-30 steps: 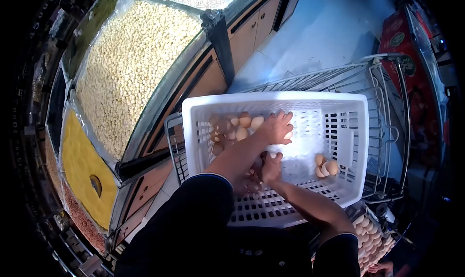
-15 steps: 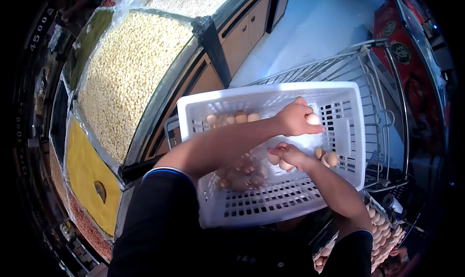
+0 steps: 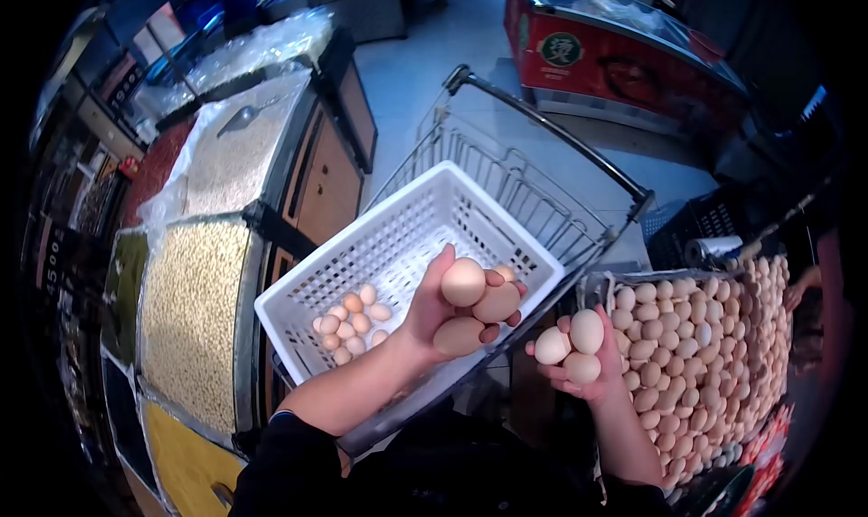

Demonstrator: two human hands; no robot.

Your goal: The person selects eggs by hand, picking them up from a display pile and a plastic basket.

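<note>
My left hand [image 3: 430,302] is curled around several eggs [image 3: 464,282], palm up, above the right part of a white plastic basket [image 3: 316,286]. Just outside the basket's right edge, my right hand [image 3: 604,379] cradles three more eggs [image 3: 587,332] in its palm and fingers. A cluster of loose eggs [image 3: 353,322] lies on the basket's floor at the left. Part of the basket is hidden behind my left hand and forearm.
The basket sits on a metal shopping cart [image 3: 551,128]. A bin heaped with eggs [image 3: 674,341] stands at the right. Bins of pale beans [image 3: 194,322] and yellow grain [image 3: 185,454] line the left. Behind the cart is a red freezer [image 3: 615,69]. Another person's hand [image 3: 803,286] shows at far right.
The view has swung toward the egg bin on the right. Both hands have come up from inside the basket with eggs in them, my right hand now beyond its rim.
</note>
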